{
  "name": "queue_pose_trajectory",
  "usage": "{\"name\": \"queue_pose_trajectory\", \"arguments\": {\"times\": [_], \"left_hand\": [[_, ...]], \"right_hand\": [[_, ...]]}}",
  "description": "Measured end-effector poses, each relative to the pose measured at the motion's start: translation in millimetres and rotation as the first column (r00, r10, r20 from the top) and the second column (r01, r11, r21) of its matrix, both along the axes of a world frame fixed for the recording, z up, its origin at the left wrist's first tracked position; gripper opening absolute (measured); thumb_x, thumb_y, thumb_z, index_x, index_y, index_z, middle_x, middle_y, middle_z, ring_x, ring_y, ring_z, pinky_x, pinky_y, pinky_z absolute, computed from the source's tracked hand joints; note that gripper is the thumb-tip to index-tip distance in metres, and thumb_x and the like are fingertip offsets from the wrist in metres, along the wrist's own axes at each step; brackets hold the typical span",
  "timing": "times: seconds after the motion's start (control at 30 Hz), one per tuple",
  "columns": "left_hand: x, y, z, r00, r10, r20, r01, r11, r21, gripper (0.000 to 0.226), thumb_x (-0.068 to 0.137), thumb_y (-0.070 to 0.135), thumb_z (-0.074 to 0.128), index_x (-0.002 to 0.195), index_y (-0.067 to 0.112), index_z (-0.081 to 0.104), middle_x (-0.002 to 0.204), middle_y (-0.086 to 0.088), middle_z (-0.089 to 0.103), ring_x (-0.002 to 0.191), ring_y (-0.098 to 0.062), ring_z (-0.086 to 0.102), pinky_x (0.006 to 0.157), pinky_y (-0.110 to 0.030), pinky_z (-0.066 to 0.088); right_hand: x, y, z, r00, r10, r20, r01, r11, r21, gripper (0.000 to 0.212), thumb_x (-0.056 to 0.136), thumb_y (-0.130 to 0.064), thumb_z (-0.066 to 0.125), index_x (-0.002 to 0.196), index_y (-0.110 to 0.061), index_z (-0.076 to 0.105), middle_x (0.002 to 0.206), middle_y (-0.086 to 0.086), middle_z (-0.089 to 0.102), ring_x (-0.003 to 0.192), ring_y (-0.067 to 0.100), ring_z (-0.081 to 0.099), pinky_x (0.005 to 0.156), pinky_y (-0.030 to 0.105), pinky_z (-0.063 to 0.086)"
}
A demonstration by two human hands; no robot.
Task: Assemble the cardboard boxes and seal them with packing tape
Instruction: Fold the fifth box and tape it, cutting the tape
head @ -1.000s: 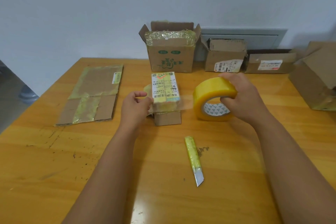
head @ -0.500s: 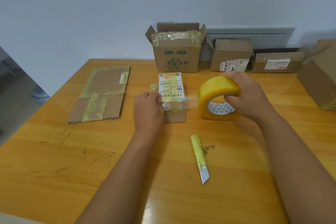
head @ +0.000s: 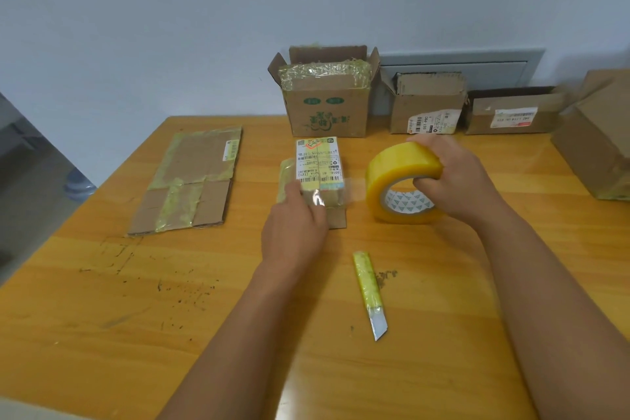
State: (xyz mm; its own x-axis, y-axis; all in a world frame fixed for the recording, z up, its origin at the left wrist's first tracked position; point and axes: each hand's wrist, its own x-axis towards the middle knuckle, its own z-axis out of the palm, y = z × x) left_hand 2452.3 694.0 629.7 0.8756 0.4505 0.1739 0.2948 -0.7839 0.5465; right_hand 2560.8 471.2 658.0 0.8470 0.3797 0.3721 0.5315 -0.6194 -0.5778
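Left hand (head: pixel 295 225) presses flat on the labelled small box (head: pixel 318 169), label reading "5016"; right hand (head: pixel 456 177) grips the yellow tape roll (head: pixel 402 181).

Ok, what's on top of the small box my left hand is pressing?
On the small box: a barcoded shipping label, a clear tape strip and the left hand. The hand hides its near-left corner.

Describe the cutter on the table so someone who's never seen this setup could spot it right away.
Start at the wooden table and find the tape roll that the right hand grips. Nearer the person lies the utility knife: a slim yellow-wrapped handle with a bare metal blade, the only tool lying untouched.
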Motion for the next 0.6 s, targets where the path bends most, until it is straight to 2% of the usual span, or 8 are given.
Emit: {"name": "queue_pose_trajectory", "arguments": {"times": [0.07, 0.1, 0.17, 0.23, 0.3, 0.43, 0.53, 0.6], "left_hand": [[0.4, 0.2, -2.1, 0.996, 0.004, -0.094, 0.006, 0.993, 0.114, 0.058, 0.091, 0.035, 0.051, 0.143, 0.015, 0.032, 0.135, -0.012, 0.055, 0.123, -0.032, 0.048, 0.098, -0.042, 0.043], [1.8, 0.0, -1.7, 0.995, 0.021, -0.095, -0.002, 0.981, 0.196, 0.064, 0.09, 0.038, 0.052, 0.145, 0.014, 0.03, 0.152, -0.013, 0.038, 0.142, -0.032, 0.029, 0.113, -0.043, 0.028], [5.6, -0.9, 2.5, 0.998, 0.022, -0.052, -0.005, 0.949, 0.315, 0.065, 0.09, 0.042, 0.053, 0.143, 0.012, 0.033, 0.165, -0.013, 0.005, 0.152, -0.028, -0.005, 0.122, -0.039, 0.002], [9.4, -4.2, 4.3, 1.0, -0.007, -0.028, 0.017, 0.921, 0.388, 0.069, 0.09, 0.042, 0.053, 0.146, 0.008, 0.031, 0.165, -0.012, -0.005, 0.151, -0.028, -0.014, 0.121, -0.038, -0.007], [11.2, -7.6, 2.7, 0.998, -0.066, 0.01, 0.054, 0.883, 0.467, 0.076, 0.089, 0.037, 0.059, 0.151, 0.007, 0.028, 0.165, -0.016, 0.003, 0.152, -0.032, -0.007, 0.121, -0.04, -0.004], [19.7, -16.9, -2.5, 0.966, -0.243, 0.088, 0.145, 0.792, 0.593, 0.067, 0.083, 0.019, 0.07, 0.144, 0.007, 0.046, 0.154, -0.018, 0.038, 0.146, -0.036, 0.028, 0.119, -0.043, 0.019], [27.6, -17.4, -5.2, 0.963, -0.271, 0.011, 0.225, 0.821, 0.525, 0.061, 0.099, 0.023, 0.052, 0.154, 0.011, 0.028, 0.161, -0.012, 0.027, 0.15, -0.028, 0.021, 0.122, -0.037, 0.013], [29.5, -12.7, -9.1, 0.969, -0.247, 0.02, 0.208, 0.855, 0.475, 0.066, 0.098, 0.032, 0.055, 0.154, 0.01, 0.027, 0.158, -0.011, 0.032, 0.146, -0.027, 0.028, 0.12, -0.035, 0.019]], "right_hand": [[-0.2, -0.4, 0.6, 1.0, 0.002, -0.004, -0.002, 1.0, 0.004, 0.062, 0.08, -0.003, 0.07, 0.136, -0.023, 0.052, 0.123, 0.008, 0.052, 0.103, 0.025, 0.049, 0.081, 0.034, 0.037], [-0.7, -0.4, 1.0, 1.0, 0.003, -0.004, -0.003, 1.0, 0.003, 0.062, 0.08, -0.003, 0.07, 0.136, -0.022, 0.052, 0.123, 0.007, 0.052, 0.102, 0.023, 0.048, 0.081, 0.033, 0.036], [-1.8, -0.1, 1.5, 1.0, 0.002, -0.003, -0.002, 1.0, 0.004, 0.062, 0.08, -0.003, 0.07, 0.136, -0.021, 0.052, 0.123, 0.006, 0.051, 0.101, 0.019, 0.045, 0.082, 0.031, 0.033], [-2.9, 0.5, 2.2, 1.0, 0.004, -0.005, -0.004, 1.0, 0.004, 0.061, 0.08, -0.003, 0.07, 0.136, -0.021, 0.053, 0.122, 0.006, 0.051, 0.1, 0.018, 0.044, 0.081, 0.03, 0.033], [-3.7, 1.6, 3.2, 1.0, 0.006, -0.006, -0.006, 1.0, -0.005, 0.061, 0.08, -0.004, 0.069, 0.135, -0.022, 0.053, 0.121, 0.005, 0.051, 0.1, 0.018, 0.044, 0.08, 0.03, 0.033], [-3.8, 2.2, 4.3, 1.0, -0.002, -0.008, 0.002, 1.0, -0.006, 0.06, 0.08, -0.005, 0.068, 0.135, -0.023, 0.053, 0.12, 0.006, 0.052, 0.098, 0.019, 0.045, 0.079, 0.03, 0.033], [-4.9, 2.8, 5.1, 1.0, -0.006, -0.01, 0.006, 1.0, -0.01, 0.06, 0.08, -0.005, 0.068, 0.136, -0.023, 0.053, 0.121, 0.006, 0.052, 0.099, 0.018, 0.045, 0.08, 0.029, 0.032], [-5.3, 2.1, 5.6, 1.0, -0.008, -0.017, 0.008, 1.0, -0.016, 0.061, 0.081, -0.006, 0.068, 0.137, -0.024, 0.051, 0.123, 0.006, 0.052, 0.102, 0.02, 0.046, 0.081, 0.03, 0.033]]}}
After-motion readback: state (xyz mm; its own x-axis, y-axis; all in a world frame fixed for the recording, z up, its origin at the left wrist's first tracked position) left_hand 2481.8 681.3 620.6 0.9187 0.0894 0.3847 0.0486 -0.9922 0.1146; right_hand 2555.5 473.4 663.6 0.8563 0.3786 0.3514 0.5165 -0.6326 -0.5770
